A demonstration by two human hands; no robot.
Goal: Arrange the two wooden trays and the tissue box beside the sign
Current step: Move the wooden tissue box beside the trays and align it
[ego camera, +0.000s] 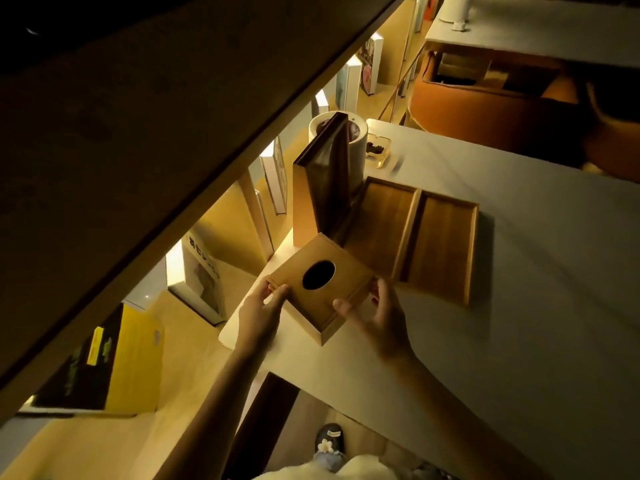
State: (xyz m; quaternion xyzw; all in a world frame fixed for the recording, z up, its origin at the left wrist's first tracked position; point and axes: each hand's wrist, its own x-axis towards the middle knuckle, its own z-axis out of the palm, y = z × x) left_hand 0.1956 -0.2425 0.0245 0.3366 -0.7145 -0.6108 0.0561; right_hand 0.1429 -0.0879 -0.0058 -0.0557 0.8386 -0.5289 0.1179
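— Looking at the worktop [519, 306], how far along would you say this is?

— Most of the way, I judge. The two wooden trays [412, 233] lie flat, side by side and touching, just beside the upright sign [320, 181].

— And the tissue box [320, 284]?

— In both hands, at the near corner of the worktop, in front of the sign and against the nearer tray's corner. The left hand [258, 308] has its fingers closed on the box's left edge; the right hand [375, 315] clasps the right corner.

— Is it down?

— I cannot tell whether it rests or hangs just above. Squaring it up and letting go seems to be what is left.
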